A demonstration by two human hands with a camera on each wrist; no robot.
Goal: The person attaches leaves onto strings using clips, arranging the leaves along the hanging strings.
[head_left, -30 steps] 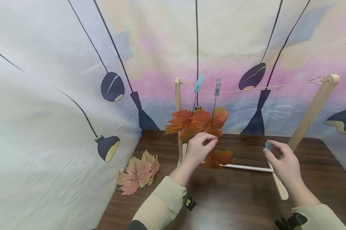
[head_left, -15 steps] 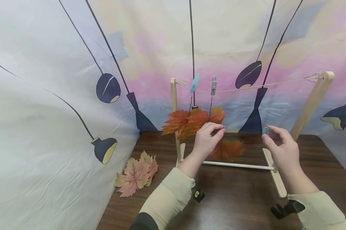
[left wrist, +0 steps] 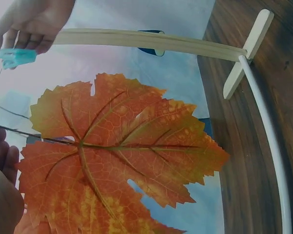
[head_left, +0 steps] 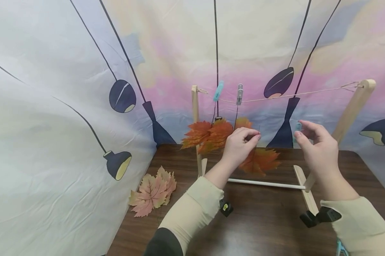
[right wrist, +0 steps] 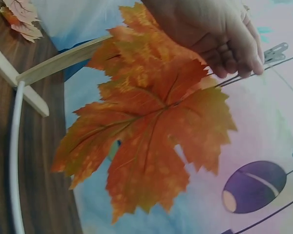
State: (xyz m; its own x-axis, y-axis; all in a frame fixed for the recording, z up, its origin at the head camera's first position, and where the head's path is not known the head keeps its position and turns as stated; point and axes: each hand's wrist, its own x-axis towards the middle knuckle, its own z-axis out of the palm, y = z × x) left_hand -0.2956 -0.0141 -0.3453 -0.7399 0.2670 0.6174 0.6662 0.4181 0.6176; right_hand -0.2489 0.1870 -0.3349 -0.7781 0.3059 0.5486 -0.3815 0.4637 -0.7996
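Observation:
My left hand [head_left: 240,145] pinches the thin dark stem of an orange artificial maple leaf [head_left: 259,161], which hangs below the fingers. In the left wrist view the same leaf [left wrist: 122,151] fills the middle, its stem running to the fingertips. My right hand [head_left: 318,149] pinches a light blue clothespin [head_left: 298,127] between thumb and fingers, right of the leaf's stem. Both hands are below the string [head_left: 275,97]. A blue clothespin [head_left: 218,91] and a grey clothespin [head_left: 240,94] on the string hold more orange leaves [head_left: 208,135] at its left end.
The string runs between two wooden posts [head_left: 352,112], joined low down by a white rod [head_left: 266,183]. Pinkish leaves [head_left: 152,193] lie on the brown table [head_left: 259,224] at left. Another blue clip [head_left: 341,248] shows at the bottom right edge. A printed cloth [head_left: 167,53] hangs behind.
My left hand has moved right and up with the orange leaf, away from the leaves on the string. My right hand has risen toward the string with the blue clothespin.

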